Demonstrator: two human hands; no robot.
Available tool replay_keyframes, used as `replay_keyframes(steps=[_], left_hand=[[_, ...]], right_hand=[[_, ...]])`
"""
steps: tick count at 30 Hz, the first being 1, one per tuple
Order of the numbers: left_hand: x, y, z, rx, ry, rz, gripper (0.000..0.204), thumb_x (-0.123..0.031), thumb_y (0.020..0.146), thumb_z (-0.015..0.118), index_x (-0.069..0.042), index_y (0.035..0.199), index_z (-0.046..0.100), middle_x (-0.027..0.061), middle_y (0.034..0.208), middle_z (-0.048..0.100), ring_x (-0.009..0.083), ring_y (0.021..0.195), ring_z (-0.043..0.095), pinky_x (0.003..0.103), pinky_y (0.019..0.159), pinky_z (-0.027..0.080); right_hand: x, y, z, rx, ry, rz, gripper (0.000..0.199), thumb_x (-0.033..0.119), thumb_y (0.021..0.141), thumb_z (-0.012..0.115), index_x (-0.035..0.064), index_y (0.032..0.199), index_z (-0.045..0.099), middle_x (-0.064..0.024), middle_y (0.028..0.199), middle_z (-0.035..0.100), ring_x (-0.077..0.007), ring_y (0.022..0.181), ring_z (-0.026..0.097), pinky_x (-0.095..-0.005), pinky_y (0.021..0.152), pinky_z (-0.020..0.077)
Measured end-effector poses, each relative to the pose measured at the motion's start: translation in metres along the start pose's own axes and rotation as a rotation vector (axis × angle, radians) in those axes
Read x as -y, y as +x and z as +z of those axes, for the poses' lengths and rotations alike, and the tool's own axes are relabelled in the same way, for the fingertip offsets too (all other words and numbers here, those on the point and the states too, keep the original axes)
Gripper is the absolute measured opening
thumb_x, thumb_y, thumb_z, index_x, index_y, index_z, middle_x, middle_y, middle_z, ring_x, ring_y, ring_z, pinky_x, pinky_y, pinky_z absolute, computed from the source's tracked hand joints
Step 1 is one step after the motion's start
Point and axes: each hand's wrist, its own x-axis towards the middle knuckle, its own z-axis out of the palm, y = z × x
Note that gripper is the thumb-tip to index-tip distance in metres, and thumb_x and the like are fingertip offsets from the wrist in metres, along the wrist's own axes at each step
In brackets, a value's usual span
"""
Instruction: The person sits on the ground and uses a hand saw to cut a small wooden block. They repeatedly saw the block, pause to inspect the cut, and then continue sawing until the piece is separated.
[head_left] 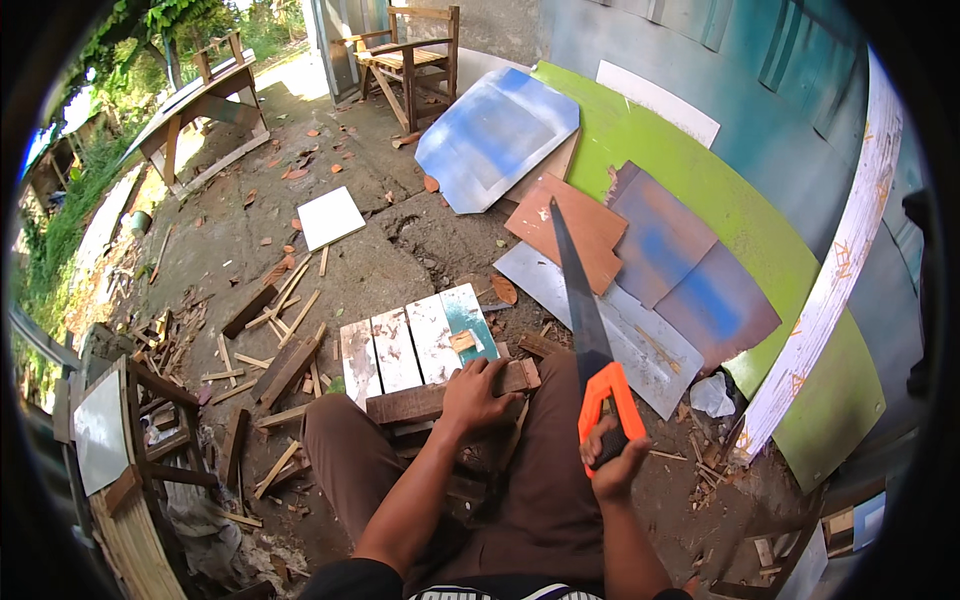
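My right hand [612,462] is closed round the orange handle of a handsaw [580,290], its blade pointing up and away from me. Between my knees stands a low slatted wooden bench [398,345] with worn white and teal slats. My left hand [478,398] presses down over a brown wooden block [408,404] along the bench's near side, fingers curled on it. Just beyond those fingers, a small pale wood offcut [462,341] lies on the teal slat. The saw blade is apart from the wood.
Wood sticks and offcuts [285,370] litter the ground at left, beside a wooden frame [165,440]. A white square panel [331,218] lies ahead. Painted boards [500,135] and a green sheet [740,190] lean at right, near a white post [830,270]. A wooden chair [410,65] stands behind.
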Motion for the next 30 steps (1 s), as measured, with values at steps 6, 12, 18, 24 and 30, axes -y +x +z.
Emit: replay_keyframes(steps=[6, 12, 18, 24, 30], left_hand=[[-0.009, -0.004, -0.048, -0.259, -0.14, 0.094, 0.073, -0.047, 0.084, 0.091, -0.016, 0.145, 0.067, 0.0154, 0.118, 0.068, 0.0377, 0.109, 0.069, 0.048, 0.094, 0.056], [-0.011, -0.01, -0.086, -0.548, -0.297, 0.118, 0.075, -0.035, 0.08, 0.096, -0.011, 0.146, 0.069, 0.0144, 0.106, 0.07, 0.0315, 0.091, 0.072, 0.042, 0.08, 0.058], [-0.013, -0.022, -0.106, -0.758, -0.374, 0.11, 0.08, -0.026, 0.079, 0.098, -0.01, 0.151, 0.066, 0.0145, 0.103, 0.07, 0.0262, 0.092, 0.072, 0.039, 0.082, 0.058], [-0.008, -0.03, -0.124, -0.832, -0.373, 0.051, 0.085, -0.015, 0.079, 0.096, -0.009, 0.157, 0.06, 0.0157, 0.112, 0.069, 0.0273, 0.103, 0.072, 0.04, 0.088, 0.059], [-0.005, -0.031, -0.132, -0.87, -0.335, 0.029, 0.076, -0.015, 0.078, 0.097, -0.009, 0.147, 0.066, 0.0159, 0.113, 0.071, 0.028, 0.102, 0.073, 0.04, 0.086, 0.06]], right_hand=[[0.021, -0.09, -0.061, -0.135, -0.032, -0.085, 0.095, 0.098, 0.094, 0.023, 0.0069, 0.079, 0.043, -0.0032, 0.065, 0.042, -0.0145, 0.051, 0.043, -0.0294, 0.05, 0.0393], [0.02, -0.096, -0.059, -0.176, -0.035, -0.07, 0.091, 0.093, 0.099, 0.019, 0.0075, 0.077, 0.042, -0.0025, 0.062, 0.038, -0.0145, 0.049, 0.041, -0.0287, 0.048, 0.0381], [0.019, -0.087, -0.034, 0.0, -0.017, -0.063, 0.094, 0.096, 0.096, 0.023, 0.0071, 0.077, 0.043, -0.0027, 0.061, 0.038, -0.0151, 0.047, 0.042, -0.0298, 0.048, 0.0394], [0.014, -0.093, -0.018, 0.108, -0.012, -0.003, 0.095, 0.098, 0.094, 0.025, 0.0058, 0.079, 0.043, -0.0032, 0.061, 0.04, -0.0161, 0.048, 0.043, -0.0312, 0.05, 0.0408], [0.008, -0.1, -0.013, 0.12, 0.002, 0.014, 0.095, 0.097, 0.094, 0.026, 0.0048, 0.08, 0.043, -0.0042, 0.063, 0.041, -0.0172, 0.05, 0.044, -0.0317, 0.051, 0.0411]])
